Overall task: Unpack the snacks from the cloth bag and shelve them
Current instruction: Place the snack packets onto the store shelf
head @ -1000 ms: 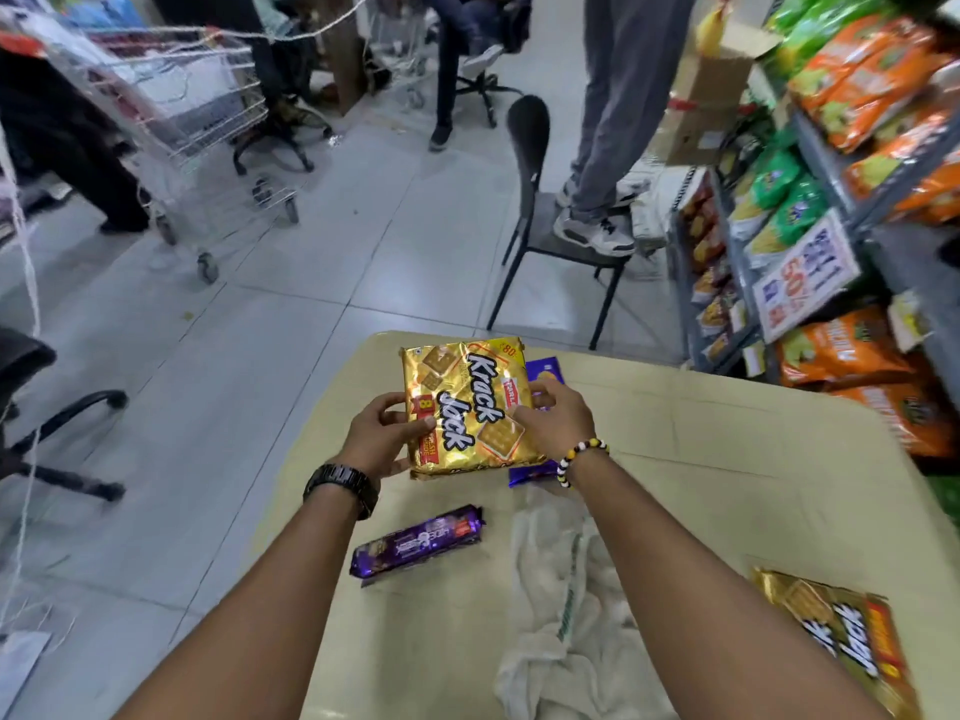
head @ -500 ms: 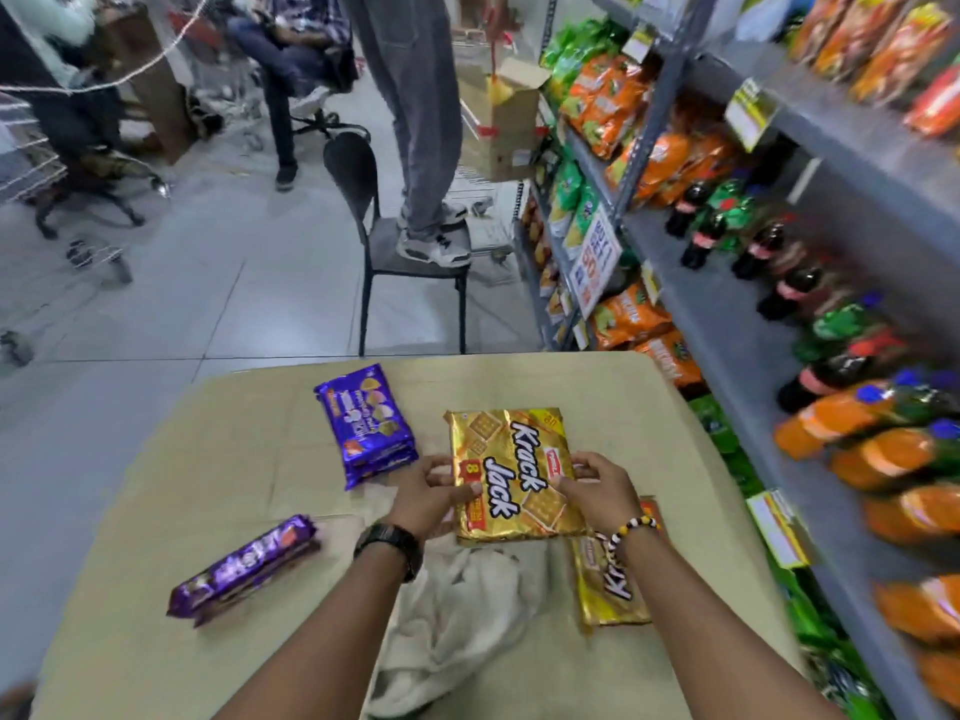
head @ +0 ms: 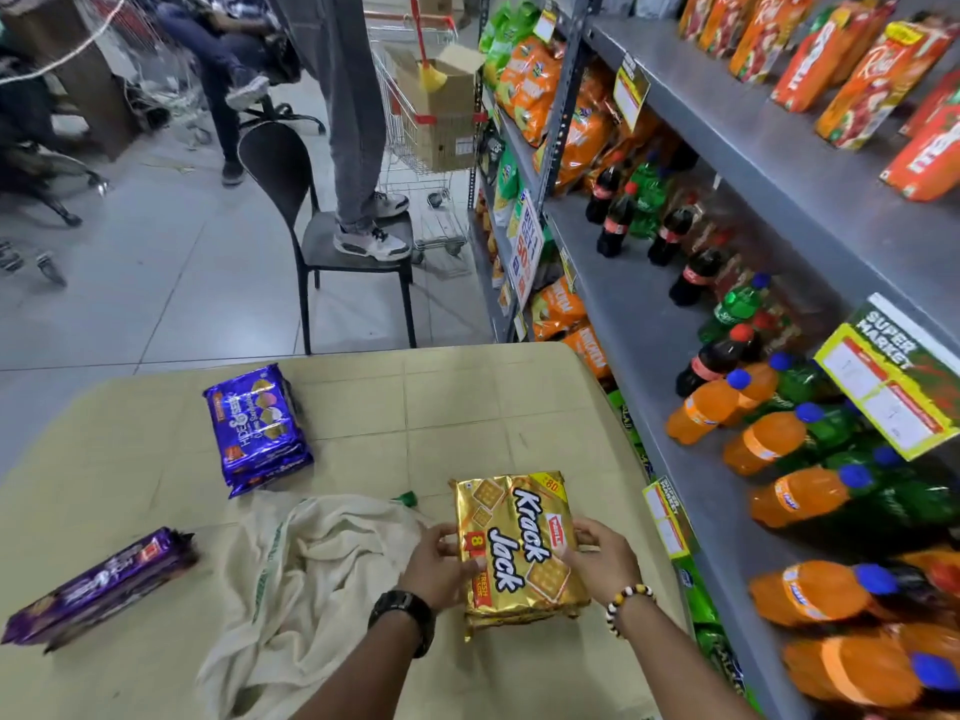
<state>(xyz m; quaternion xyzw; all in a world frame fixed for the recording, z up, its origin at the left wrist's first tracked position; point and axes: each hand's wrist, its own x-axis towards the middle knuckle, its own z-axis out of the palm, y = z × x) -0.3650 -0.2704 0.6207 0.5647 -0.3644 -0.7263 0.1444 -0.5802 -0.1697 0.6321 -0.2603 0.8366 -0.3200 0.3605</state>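
Both hands (head: 434, 569) grip cracker pack (head: 519, 543).

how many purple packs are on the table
2: a wide purple pack far left on the table, beyond the cloth bag, and a long purple pack at the near left edge. The wide one may be a stack; more could hide in the bag.

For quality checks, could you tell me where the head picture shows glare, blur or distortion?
Head view: glare streaks the gold pack; the purple roll at the left edge is blurred; wide-angle distortion bends the shelves at right.
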